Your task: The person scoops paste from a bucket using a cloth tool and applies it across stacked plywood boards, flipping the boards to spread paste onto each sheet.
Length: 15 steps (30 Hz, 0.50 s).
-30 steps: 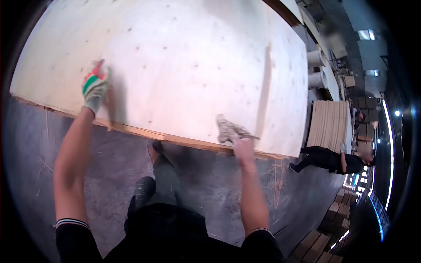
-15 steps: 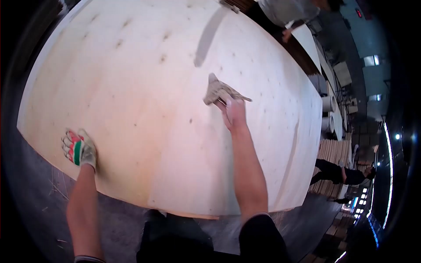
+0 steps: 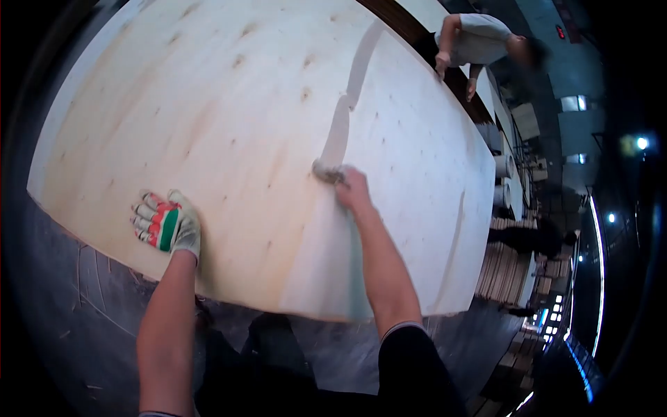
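Note:
A large pale plywood sheet [image 3: 229, 153] with knots spreads before me. My left hand [image 3: 165, 221], in a white glove with red and green bands, lies on it near the close edge, fingers spread. My bare right hand [image 3: 353, 189] is closed around a putty-caked scraper [image 3: 326, 172], whose blade is pressed to the sheet. From the scraper a grey-brown strip of wet filler [image 3: 340, 125] runs up towards the far edge. A thinner filler line [image 3: 455, 233] shows at the right.
Across the sheet a person in a light shirt [image 3: 479, 38] stands with both hands near the far edge. Stacked boards [image 3: 504, 260] and another person in dark clothes [image 3: 531, 240] are at the right. Wood splinters [image 3: 104, 309] litter the floor by the near edge.
The scraper has come down onto the sheet and left, and the filler strip reaches further towards me. My view has shifted; the person opposite now shows both hands.

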Motion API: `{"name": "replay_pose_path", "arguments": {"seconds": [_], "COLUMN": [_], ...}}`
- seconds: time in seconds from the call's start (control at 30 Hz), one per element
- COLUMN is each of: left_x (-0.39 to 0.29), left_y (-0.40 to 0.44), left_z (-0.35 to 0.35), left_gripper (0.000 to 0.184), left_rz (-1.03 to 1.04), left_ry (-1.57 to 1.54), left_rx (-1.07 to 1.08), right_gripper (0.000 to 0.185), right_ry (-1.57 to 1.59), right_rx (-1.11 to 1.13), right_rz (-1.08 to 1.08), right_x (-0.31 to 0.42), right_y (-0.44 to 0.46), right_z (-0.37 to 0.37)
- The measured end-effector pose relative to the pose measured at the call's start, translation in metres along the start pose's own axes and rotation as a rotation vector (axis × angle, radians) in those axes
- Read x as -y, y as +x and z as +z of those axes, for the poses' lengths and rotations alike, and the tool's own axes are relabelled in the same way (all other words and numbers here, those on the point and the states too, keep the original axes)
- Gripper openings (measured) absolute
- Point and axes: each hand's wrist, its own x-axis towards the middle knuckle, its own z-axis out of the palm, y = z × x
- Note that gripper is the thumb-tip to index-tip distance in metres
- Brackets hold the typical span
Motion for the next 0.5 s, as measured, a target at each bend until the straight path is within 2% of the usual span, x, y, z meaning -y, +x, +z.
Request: {"name": "replay_pose_path", "arguments": {"seconds": [0.03, 0.07, 0.1, 0.13, 0.17, 0.2, 0.27, 0.3, 0.37, 0.4, 0.43, 0.47, 0.5], "left_x": [-0.007, -0.016, -0.023, -0.023, -0.006, 0.02, 0.079, 0.096, 0.116, 0.122, 0.124, 0.124, 0.136], "left_y": [-0.008, -0.023, -0.032, -0.031, -0.031, -0.017, 0.027, 0.043, 0.078, 0.098, 0.119, 0.142, 0.167], "left_z": [0.002, 0.003, -0.002, -0.011, -0.017, -0.006, 0.025, 0.028, 0.03, 0.034, 0.04, 0.041, 0.041], "left_gripper": [0.071, 0.073, 0.073, 0.071, 0.068, 0.068, 0.059, 0.059, 0.053, 0.05, 0.05, 0.05, 0.051], "left_rz": [-0.016, -0.009, 0.029, 0.125, 0.214, 0.217, 0.24, 0.245, 0.469, 0.571, 0.554, 0.559, 0.517], "left_ry": [-0.01, -0.015, -0.025, -0.171, -0.306, -0.307, -1.25, -1.25, -1.05, -0.94, -0.915, -0.914, -0.791], "left_rx": [-0.019, -0.033, -0.029, 0.062, 0.169, 0.163, 0.63, 0.625, 0.257, 0.075, 0.102, 0.097, 0.046], "right_gripper": [0.027, 0.029, 0.033, 0.035, 0.037, 0.036, 0.037, 0.036, 0.035, 0.032, 0.03, 0.03, 0.031], "right_ry": [0.042, -0.085, -0.051, 0.098, 0.092, 0.048, 0.035, 0.042, 0.053, 0.274, 0.494, 0.5, 0.459], "right_rx": [-0.079, 0.009, 0.014, -0.102, -0.073, -0.076, -0.192, -0.196, -0.204, -0.065, 0.078, 0.074, 0.016], "right_rz": [-0.105, -0.067, -0.118, -0.136, -0.062, -0.034, 0.061, 0.126, 0.192, 0.358, 0.52, 0.518, 0.411], "right_x": [-0.002, -0.003, -0.006, -0.003, 0.016, 0.03, 0.081, 0.116, 0.157, 0.166, 0.177, 0.192, 0.21], "right_y": [-0.04, -0.087, -0.131, -0.174, -0.217, -0.252, -0.303, -0.304, -0.292, -0.274, -0.258, -0.25, -0.243], "right_z": [0.015, 0.022, 0.025, 0.035, 0.047, 0.076, 0.121, 0.128, 0.128, 0.13, 0.134, 0.13, 0.117]}}
